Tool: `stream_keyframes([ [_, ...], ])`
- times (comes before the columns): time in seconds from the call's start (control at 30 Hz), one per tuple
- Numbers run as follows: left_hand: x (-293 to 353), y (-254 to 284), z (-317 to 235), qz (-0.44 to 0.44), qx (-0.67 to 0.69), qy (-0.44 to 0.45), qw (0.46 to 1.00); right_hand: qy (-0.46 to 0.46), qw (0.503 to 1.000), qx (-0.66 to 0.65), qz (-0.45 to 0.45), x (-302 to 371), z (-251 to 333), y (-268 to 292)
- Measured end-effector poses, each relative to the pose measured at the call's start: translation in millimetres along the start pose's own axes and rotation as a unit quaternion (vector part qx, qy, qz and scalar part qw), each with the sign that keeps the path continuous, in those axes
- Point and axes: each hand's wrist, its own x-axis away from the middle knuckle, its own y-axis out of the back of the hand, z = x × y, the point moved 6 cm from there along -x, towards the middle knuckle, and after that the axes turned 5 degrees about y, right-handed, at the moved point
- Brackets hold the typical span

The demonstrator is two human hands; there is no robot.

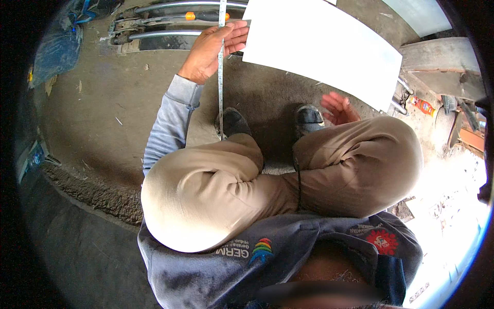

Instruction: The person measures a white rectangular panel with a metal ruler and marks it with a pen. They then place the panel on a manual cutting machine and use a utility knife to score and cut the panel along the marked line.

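A long, thin steel ruler [221,95] with markings runs from the top edge down to my left shoe. My left hand [211,49] holds it under the thumb, with the other fingers reaching to the left edge of a large white sheet [319,51]. Whether those fingertips grip the sheet I cannot tell. Below the sheet's lower edge, beside my right shoe [309,117], is my right hand [338,108]. Its fingers are apart and nothing shows in them; my right knee hides the wrist.
Metal tubes [167,34] and a tool with an orange and black handle [206,16] lie beyond my left hand. Dark blue plastic [56,54] is at far left. On the right are wooden boards [440,62] and a red-orange bottle [423,106].
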Motion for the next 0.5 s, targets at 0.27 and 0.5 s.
stream_keyframes([
  [0.27,11,-19,5,-0.020,-0.042,-0.007,0.999,-0.003,0.942,-0.325,0.080,-36,-6,2],
  [0.5,24,-38,10,-0.054,-0.142,0.000,0.988,0.091,0.953,-0.275,-0.093,-24,3,-3],
])
